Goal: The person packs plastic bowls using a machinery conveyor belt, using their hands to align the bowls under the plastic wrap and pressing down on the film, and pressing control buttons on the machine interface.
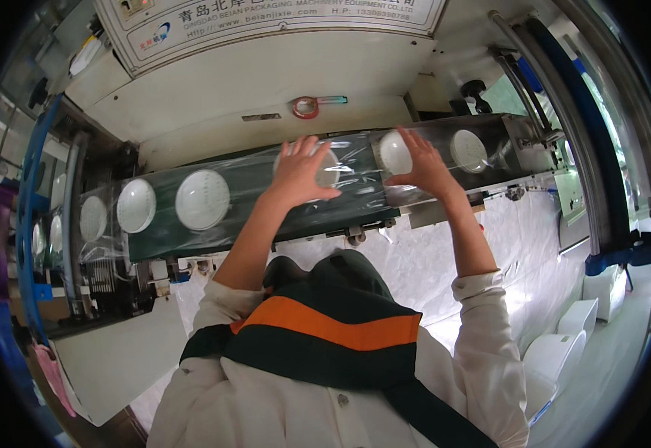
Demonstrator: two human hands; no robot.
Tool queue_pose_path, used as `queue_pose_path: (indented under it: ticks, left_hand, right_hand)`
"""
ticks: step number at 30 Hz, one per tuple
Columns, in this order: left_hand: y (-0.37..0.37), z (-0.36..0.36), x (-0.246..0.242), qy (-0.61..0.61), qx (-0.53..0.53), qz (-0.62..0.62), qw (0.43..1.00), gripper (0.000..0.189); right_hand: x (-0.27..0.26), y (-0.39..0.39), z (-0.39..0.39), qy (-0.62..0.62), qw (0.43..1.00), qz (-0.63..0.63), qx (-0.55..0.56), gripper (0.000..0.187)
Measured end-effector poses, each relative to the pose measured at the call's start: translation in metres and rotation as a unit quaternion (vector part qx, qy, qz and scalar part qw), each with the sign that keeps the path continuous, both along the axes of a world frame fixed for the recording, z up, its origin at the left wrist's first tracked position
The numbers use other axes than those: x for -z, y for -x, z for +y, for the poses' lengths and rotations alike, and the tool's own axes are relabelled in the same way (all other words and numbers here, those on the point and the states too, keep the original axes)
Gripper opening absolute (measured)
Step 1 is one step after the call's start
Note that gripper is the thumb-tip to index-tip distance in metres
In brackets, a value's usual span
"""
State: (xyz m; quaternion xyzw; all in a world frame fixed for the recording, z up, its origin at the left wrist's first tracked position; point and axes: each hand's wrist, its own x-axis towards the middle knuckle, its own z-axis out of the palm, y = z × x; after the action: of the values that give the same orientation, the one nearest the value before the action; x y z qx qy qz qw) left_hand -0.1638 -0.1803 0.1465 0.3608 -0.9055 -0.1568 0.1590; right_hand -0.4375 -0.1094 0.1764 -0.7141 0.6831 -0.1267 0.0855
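My left hand (302, 175) lies spread over a round white dish (331, 168) under clear plastic film (258, 168), hiding much of the dish. Its fingers are apart, with nothing held. To the right, my right hand (427, 165) has its fingers spread at the right edge of another white dish (395, 152), also under film. Whether either hand presses on a dish or only on the film, I cannot tell. Along the dark green conveyor belt (258, 215), more dishes sit to the left, including a large one (202, 200). One dish (468, 151) is farther right on the metal bed (496, 131).
A red tape roll (305, 107) and a teal utility knife (334, 100) are on the machine's pale ledge behind the belt. Metal rollers (569, 140) stand at the right, a blue frame (33, 224) at the left. White bins (552, 358) stand on the floor at lower right.
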Motion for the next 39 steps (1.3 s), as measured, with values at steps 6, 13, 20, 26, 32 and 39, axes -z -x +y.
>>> queue_pose_path:
  ticks: [6, 13, 20, 26, 32, 39]
  left_hand:
    - [-0.033, 0.001, -0.013, -0.047, -0.045, -0.078, 0.995, 0.094]
    - [0.034, 0.008, -0.009, 0.021, 0.036, 0.065, 0.997, 0.106]
    - [-0.002, 0.001, -0.007, -0.045, 0.013, -0.009, 0.999, 0.093]
    - [-0.005, 0.011, -0.022, -0.034, -0.009, -0.008, 0.999, 0.099]
    - [0.046, 0.007, -0.01, -0.007, 0.059, 0.043, 0.997, 0.105]
    - [0.042, 0.002, 0.003, 0.005, 0.062, 0.028, 0.998, 0.079]
  right_hand:
    - [0.025, -0.002, 0.015, 0.031, 0.995, 0.08, -0.059, 0.103]
    - [0.015, -0.047, 0.015, 0.089, 0.988, -0.046, -0.117, 0.089]
    - [0.001, 0.014, 0.004, -0.011, 1.0, 0.023, -0.006, 0.121]
    - [0.023, 0.006, 0.013, 0.057, 0.993, 0.096, -0.027, 0.113]
    - [0.019, -0.032, 0.01, 0.066, 0.996, 0.007, -0.052, 0.103]
    - [0.012, -0.01, 0.008, 0.071, 0.994, 0.009, -0.079, 0.112]
